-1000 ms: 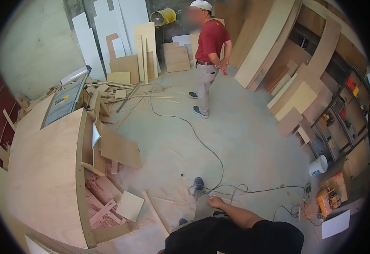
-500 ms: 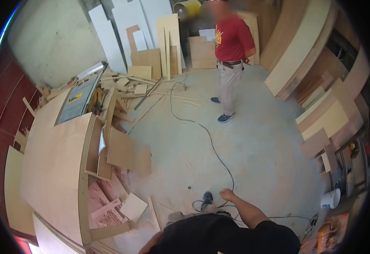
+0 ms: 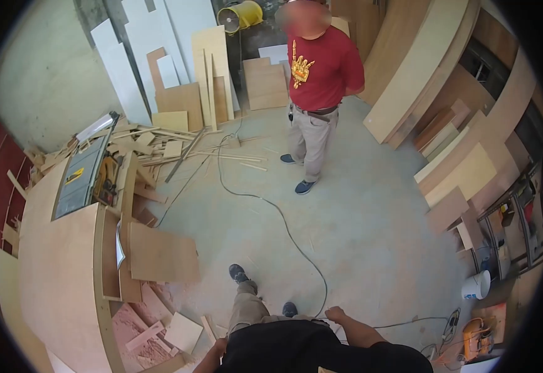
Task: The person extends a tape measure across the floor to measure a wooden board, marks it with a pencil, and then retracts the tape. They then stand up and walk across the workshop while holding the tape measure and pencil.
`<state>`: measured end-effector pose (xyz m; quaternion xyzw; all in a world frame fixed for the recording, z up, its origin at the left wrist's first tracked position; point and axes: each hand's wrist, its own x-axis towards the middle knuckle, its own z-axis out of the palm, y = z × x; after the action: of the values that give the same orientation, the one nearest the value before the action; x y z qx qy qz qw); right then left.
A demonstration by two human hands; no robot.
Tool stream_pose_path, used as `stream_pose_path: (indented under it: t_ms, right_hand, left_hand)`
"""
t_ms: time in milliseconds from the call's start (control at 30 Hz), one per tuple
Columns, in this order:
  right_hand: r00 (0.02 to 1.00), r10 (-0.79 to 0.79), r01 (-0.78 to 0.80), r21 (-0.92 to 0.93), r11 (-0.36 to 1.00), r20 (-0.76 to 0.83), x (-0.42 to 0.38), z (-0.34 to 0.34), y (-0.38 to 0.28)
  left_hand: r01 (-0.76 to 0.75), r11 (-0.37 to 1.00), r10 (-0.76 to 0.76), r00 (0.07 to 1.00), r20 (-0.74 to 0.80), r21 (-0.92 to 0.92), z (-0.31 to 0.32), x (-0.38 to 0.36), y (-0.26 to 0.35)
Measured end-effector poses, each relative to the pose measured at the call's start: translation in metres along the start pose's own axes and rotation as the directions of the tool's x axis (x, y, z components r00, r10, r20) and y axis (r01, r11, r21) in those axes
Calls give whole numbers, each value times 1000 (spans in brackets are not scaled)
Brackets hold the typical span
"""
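My right hand (image 3: 335,314) hangs low at my right side, above the floor and near the dark cable (image 3: 296,239). Its fingers are curled in, and what they hold, if anything, is too small to make out. At my left side my left hand (image 3: 221,345) shows only in part, beside my trouser leg and near a narrow wood strip (image 3: 208,330); its fingers are not clear. Below the camera are my dark shirt and two dark shoes, the left one further forward.
A person (image 3: 324,74) in a red shirt stands ahead, arms behind the back. To the left are a wooden workbench (image 3: 60,267) with a table saw (image 3: 83,177) and board offcuts (image 3: 184,332). Panels (image 3: 408,74), a white bucket (image 3: 476,285) and an orange machine (image 3: 478,339) are at right.
My left foot has come forward. My left hand shows more. The view has shifted, so the bench and boards sit further left, and the person ahead is now turned more towards me.
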<state>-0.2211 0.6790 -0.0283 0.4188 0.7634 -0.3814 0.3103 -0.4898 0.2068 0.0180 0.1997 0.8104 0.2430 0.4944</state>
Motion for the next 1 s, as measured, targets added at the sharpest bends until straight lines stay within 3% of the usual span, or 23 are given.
stream_pose_path:
  t_ms: [33, 67, 100, 167, 200, 300, 333, 367, 400, 433, 533, 567, 667, 767, 900, 1000]
  right_hand:
    - [959, -280, 280, -255, 926, 34, 22, 18, 10]
    - [838, -526, 525, -481, 702, 147, 49, 43, 25]
    - [882, -470, 462, -263, 847, 35, 62, 56, 27]
    - [885, -464, 448, -225, 865, -22, 62, 36, -6]
    - [884, -464, 446, -204, 871, -49, 58, 24, -27]
    - [960, -259, 239, -161, 957, -112, 57, -9, -81]
    - [957, -284, 259, -253, 932, -64, 73, -17, -90]
    - [952, -305, 283, -337, 898, -11, 92, -28, -100]
    - [946, -320, 310, -418, 854, 49, 114, -35, -111]
    - [973, -227, 200, -312, 929, -53, 136, -40, -124]
    - [966, 79, -62, 78, 995, -246, 140, -105, -203]
    - [969, 61, -36, 111, 993, -237, 130, -136, -239]
    - [961, -2, 62, 208, 976, -276, 150, -177, -306]
    - [940, -160, 206, 126, 970, -301, 173, -200, -350]
    - [944, -281, 291, 36, 956, -171, 192, -230, -371]
    - [940, -298, 302, -1, 953, -167, 218, -264, -355]
  left_hand:
    - [-105, 994, 102, 992, -72, -41, -7, 25, -12]
    - [-211, 975, 201, 969, -141, -65, -20, 40, -5]
    - [-39, 998, 37, 999, 30, 42, -39, 57, -1]
    - [62, 987, -85, 985, 151, 150, -80, 95, 20]
    - [86, 977, -123, 974, 190, 194, -100, 113, 28]
    - [100, 942, -204, 928, 311, 319, -158, 171, 52]
    - [87, 929, -221, 910, 351, 360, -177, 190, 59]
    - [92, 911, -244, 906, 347, 401, -196, 208, 66]
    - [168, 890, -271, 943, 194, 423, -213, 217, 88]
    - [249, 872, -291, 956, 37, 422, -232, 221, 119]
    - [335, 915, -326, 942, -77, 226, -284, 260, 149]
    - [366, 912, -354, 930, -95, 186, -298, 268, 162]
    - [274, 938, -251, 959, -127, 211, -324, 308, 166]
    - [272, 951, -253, 958, -136, 146, -331, 321, 186]
    - [290, 954, -278, 951, -134, 81, -307, 332, 185]
    - [410, 911, -405, 909, -96, 40, -270, 327, 184]
